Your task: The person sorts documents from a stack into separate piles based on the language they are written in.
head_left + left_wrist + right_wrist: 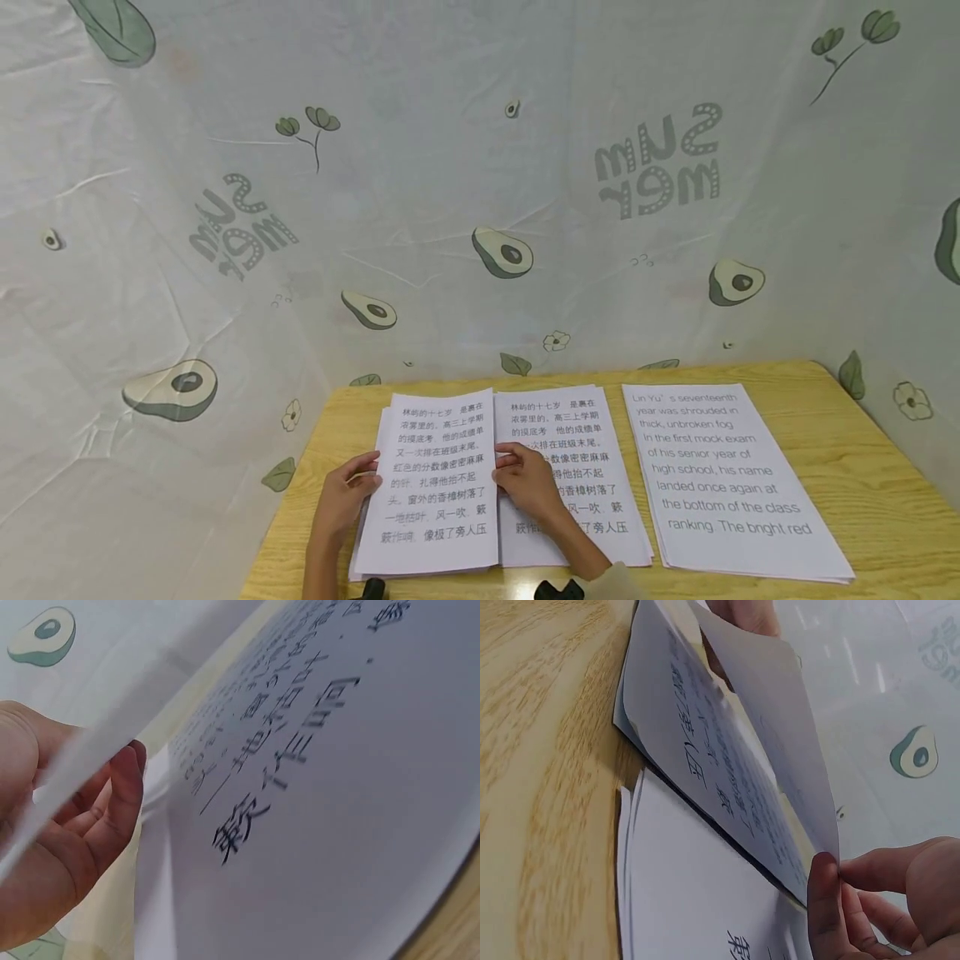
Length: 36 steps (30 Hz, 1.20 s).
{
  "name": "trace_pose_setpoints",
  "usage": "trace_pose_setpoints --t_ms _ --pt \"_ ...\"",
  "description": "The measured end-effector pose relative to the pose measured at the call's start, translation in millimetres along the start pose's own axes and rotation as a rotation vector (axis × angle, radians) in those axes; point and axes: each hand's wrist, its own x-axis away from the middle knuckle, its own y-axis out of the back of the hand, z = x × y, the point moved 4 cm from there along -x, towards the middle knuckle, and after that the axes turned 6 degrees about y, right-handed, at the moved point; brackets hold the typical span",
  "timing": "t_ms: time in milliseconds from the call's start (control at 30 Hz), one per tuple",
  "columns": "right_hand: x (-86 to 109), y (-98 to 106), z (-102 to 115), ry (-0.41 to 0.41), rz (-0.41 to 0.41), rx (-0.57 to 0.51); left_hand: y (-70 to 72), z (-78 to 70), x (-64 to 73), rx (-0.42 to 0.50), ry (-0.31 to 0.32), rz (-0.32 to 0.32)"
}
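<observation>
A white paper sheet (442,482) printed with Chinese characters is held by its two side edges. My left hand (341,497) pinches its left edge; in the left wrist view the fingertips (127,769) curl at that edge. My right hand (531,485) pinches the right edge between thumb and fingers, seen closely in the right wrist view, where the sheet (784,705) stands raised and bowed. Beneath it lies the left paper stack (697,742), its top page also printed in Chinese. The right hand partly covers the middle stack (585,546), which bears the same text.
On the right of the wooden table (862,467) lies another stack of sheets with English text (735,492). A pale cloth with avocado prints (502,252) hangs behind the table and along its sides.
</observation>
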Motion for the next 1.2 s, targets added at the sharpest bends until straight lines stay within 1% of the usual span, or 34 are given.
trace_pose_setpoints --t_ms 167,233,367,533,700,800,900,967,1033,1100,1200 --pt "-2.3 -10.5 -1.7 0.006 0.017 -0.011 9.6 6.3 -0.9 -0.020 0.001 -0.015" --pt "-2.9 -13.8 -1.9 0.013 0.018 -0.009 11.8 8.5 -1.2 -0.021 0.011 -0.024" --pt "-3.7 -19.1 -1.3 0.020 0.023 -0.006 14.3 10.9 -0.6 -0.031 0.031 -0.041" --pt "-4.8 -21.6 -0.5 0.023 0.023 0.025 14.2 9.7 -0.5 -0.061 0.040 -0.053" --pt "-6.5 -22.0 1.5 0.049 0.022 0.074 13.2 8.4 -2.0 -0.067 0.040 -0.052" --pt "-7.1 -20.4 4.4 0.082 -0.001 0.150 14.2 7.3 -2.5 -0.081 0.027 -0.058" --pt "-7.2 -15.9 6.7 0.106 -0.030 0.226 17.4 4.2 -1.2 -0.107 0.016 -0.097" --pt "-5.7 -10.0 7.6 0.108 -0.045 0.245 17.9 0.2 1.1 -0.118 0.009 -0.119" --pt "-4.2 -2.8 7.9 0.100 -0.048 0.229 15.5 -5.2 3.9 -0.125 0.008 -0.130" --pt "-1.9 5.5 8.3 0.086 -0.051 0.202 9.0 -11.4 6.4 -0.127 0.006 -0.124" --pt "0.8 19.6 7.4 0.050 -0.060 0.158 -8.2 -21.1 8.6 -0.141 -0.014 -0.104"
